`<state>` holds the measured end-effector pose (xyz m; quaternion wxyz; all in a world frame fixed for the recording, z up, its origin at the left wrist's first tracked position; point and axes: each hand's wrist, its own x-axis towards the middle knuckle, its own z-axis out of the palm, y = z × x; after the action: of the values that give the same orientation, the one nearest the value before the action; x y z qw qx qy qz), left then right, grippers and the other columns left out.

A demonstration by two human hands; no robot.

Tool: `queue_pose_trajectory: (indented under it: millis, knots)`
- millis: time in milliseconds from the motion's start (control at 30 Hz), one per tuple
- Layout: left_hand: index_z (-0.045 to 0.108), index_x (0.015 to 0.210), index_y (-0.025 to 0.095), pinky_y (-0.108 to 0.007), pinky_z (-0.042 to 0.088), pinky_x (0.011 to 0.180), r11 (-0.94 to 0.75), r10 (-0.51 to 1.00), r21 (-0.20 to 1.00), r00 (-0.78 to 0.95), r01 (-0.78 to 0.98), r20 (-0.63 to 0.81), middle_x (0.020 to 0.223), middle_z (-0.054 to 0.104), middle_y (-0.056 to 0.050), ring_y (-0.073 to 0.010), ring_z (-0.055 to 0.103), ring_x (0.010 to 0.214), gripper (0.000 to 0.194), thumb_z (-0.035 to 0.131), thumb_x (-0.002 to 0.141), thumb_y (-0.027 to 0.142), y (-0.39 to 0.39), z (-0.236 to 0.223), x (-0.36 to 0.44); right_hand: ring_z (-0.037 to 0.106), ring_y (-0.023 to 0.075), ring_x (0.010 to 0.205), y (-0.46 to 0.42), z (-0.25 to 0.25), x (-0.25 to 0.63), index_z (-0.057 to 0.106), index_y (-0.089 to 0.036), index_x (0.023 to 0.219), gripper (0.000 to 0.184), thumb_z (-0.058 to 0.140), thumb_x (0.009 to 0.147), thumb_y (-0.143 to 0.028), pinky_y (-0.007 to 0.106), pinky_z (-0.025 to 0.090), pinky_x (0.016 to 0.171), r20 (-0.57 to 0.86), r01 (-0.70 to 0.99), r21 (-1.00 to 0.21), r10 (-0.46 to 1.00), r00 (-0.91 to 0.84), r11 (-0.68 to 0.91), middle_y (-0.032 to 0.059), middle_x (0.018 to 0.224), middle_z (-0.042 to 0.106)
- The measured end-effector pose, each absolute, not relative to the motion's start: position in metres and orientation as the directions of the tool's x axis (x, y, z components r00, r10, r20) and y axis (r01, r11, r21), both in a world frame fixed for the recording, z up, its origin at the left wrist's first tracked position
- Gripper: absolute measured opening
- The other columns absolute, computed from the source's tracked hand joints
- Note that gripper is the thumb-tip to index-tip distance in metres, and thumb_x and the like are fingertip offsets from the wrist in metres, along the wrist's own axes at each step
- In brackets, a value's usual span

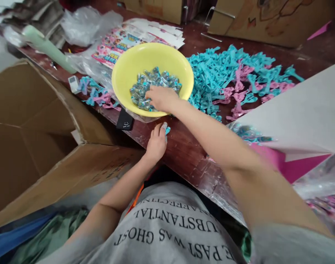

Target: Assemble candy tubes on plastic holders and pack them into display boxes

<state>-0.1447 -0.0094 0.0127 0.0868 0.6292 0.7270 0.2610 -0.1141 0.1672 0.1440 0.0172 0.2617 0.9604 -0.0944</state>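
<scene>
Resting inside a yellow bowl [119, 86], the right hand [162, 98] is touching a heap of small clear-and-blue pieces [141, 88]; its fingertips are lying among them, and I cannot tell whether they are gripping one. The left hand [156, 142] is pinching a small turquoise piece [167, 129] (mostly hidden by the fingers) low over the dark red surface [184, 146], just in front of the bowl. To the right of the bowl, a broad pile of turquoise plastic parts [211, 73] is spreading over the surface, with pink parts [240, 76] mingling along its right side. To the bowl's left, a smaller cluster of turquoise, pink and lilac parts [97, 93] is lying beside a small white case [73, 84]. A flat black item [124, 120] is lying near the surface's edge, printed sheets [122, 43] are lying behind the bowl, and an open cardboard box [101, 161] is standing at the left.
</scene>
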Motion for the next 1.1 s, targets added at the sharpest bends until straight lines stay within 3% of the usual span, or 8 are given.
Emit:
queue_pose_trajectory:
  millis: [133, 333, 467, 567, 700, 833, 933, 1100]
  knots:
    - [0.058, 0.15, 0.009, -0.053, 0.054, 0.114, 0.089, 0.978, 0.371, -0.152, 0.924, 0.144, 0.153, 0.061, -0.022, -0.0345, 0.064, 0.13, 0.061, 0.05, 0.09, -0.002, -0.023, 0.019, -0.16, 0.061, 0.0342, 0.129, 0.175, 0.116, -0.162, 0.071, -0.015, 0.131, 0.039, 0.048, 0.1, -0.015, 0.044, 0.052, 0.1, -0.172, 0.54, -0.231, 0.512, -0.842, 0.809, 0.018, 0.145, 0.064]
    - [0.069, 0.139, 0.01, -0.051, 0.054, 0.112, 0.089, 0.961, 0.361, -0.176, 0.928, 0.215, 0.15, 0.065, -0.02, -0.0347, 0.066, 0.125, 0.056, 0.057, 0.085, 0.001, -0.03, 0.014, -0.194, 0.065, 0.0326, 0.117, 0.17, 0.138, -0.111, 0.057, -0.021, 0.144, 0.037, 0.048, 0.109, -0.031, 0.047, 0.052, 0.1, 0.023, 0.495, -0.402, 0.549, -0.835, 0.77, 0.0139, 0.135, 0.067]
    - [0.07, 0.135, 0.011, -0.046, 0.055, 0.11, 0.019, 0.937, 0.618, -0.23, 0.786, 0.264, 0.138, 0.073, -0.017, -0.031, 0.07, 0.12, 0.051, 0.057, 0.086, 0.007, -0.034, 0.024, -0.203, 0.065, 0.0282, 0.117, 0.143, 0.16, -0.039, 0.063, -0.025, 0.137, 0.032, 0.05, 0.108, -0.028, 0.045, 0.052, 0.104, 0.093, 0.344, -0.481, 0.437, -0.895, 0.806, 0.0101, 0.13, 0.066]
    - [0.07, 0.131, 0.014, -0.035, 0.06, 0.096, -0.067, 0.965, 0.88, -0.192, 0.47, 0.177, 0.122, 0.078, -0.011, -0.0219, 0.074, 0.102, 0.043, 0.055, 0.091, 0.012, -0.039, 0.045, -0.199, 0.067, 0.0258, 0.114, 0.115, 0.155, 0.0, 0.067, -0.025, 0.13, 0.027, 0.057, 0.105, -0.026, 0.042, 0.055, 0.101, 0.089, 0.271, -0.567, 0.385, -0.919, 0.778, 0.0094, 0.126, 0.069]
    - [0.075, 0.119, 0.016, -0.03, 0.058, 0.091, -0.093, 0.991, 0.965, -0.068, 0.243, 0.112, 0.111, 0.08, -0.007, -0.0182, 0.072, 0.095, 0.027, 0.064, 0.095, 0.023, -0.037, 0.074, -0.189, 0.071, 0.0234, 0.102, 0.094, 0.141, 0.018, 0.069, -0.023, 0.117, 0.017, 0.065, 0.103, -0.03, 0.039, 0.058, 0.092, 0.127, 0.255, -0.641, 0.428, -0.895, 0.724, 0.0069, 0.111, 0.075]
    - [0.082, 0.11, 0.019, -0.031, 0.059, 0.094, -0.126, 0.991, 0.958, -0.007, 0.26, 0.132, 0.111, 0.082, -0.008, -0.0201, 0.075, 0.099, 0.021, 0.071, 0.099, 0.033, -0.031, 0.091, -0.189, 0.072, 0.0228, 0.105, 0.088, 0.147, 0.021, 0.07, -0.023, 0.12, 0.019, 0.058, 0.108, -0.03, 0.039, 0.06, 0.093, 0.185, 0.19, -0.601, 0.367, -0.912, 0.776, 0.0083, 0.114, 0.076]
    - [0.084, 0.11, 0.023, -0.032, 0.06, 0.098, -0.207, 0.978, 0.926, 0.042, 0.315, 0.205, 0.116, 0.082, -0.007, -0.0212, 0.077, 0.106, 0.02, 0.069, 0.101, 0.031, -0.029, 0.095, -0.194, 0.072, 0.0237, 0.11, 0.082, 0.154, 0.025, 0.069, -0.02, 0.126, 0.026, 0.052, 0.111, -0.031, 0.041, 0.061, 0.096, 0.204, 0.188, -0.475, 0.316, -0.927, 0.86, 0.0116, 0.122, 0.076]
    - [0.084, 0.116, 0.023, -0.032, 0.062, 0.102, -0.333, 0.935, 0.768, 0.084, 0.546, 0.346, 0.125, 0.081, -0.007, -0.0204, 0.077, 0.113, 0.027, 0.061, 0.102, 0.023, -0.033, 0.087, -0.2, 0.071, 0.0262, 0.109, 0.072, 0.151, 0.023, 0.071, -0.017, 0.126, 0.031, 0.046, 0.112, -0.03, 0.042, 0.06, 0.094, 0.211, 0.195, -0.332, 0.274, -0.938, 0.923, 0.0147, 0.118, 0.077]
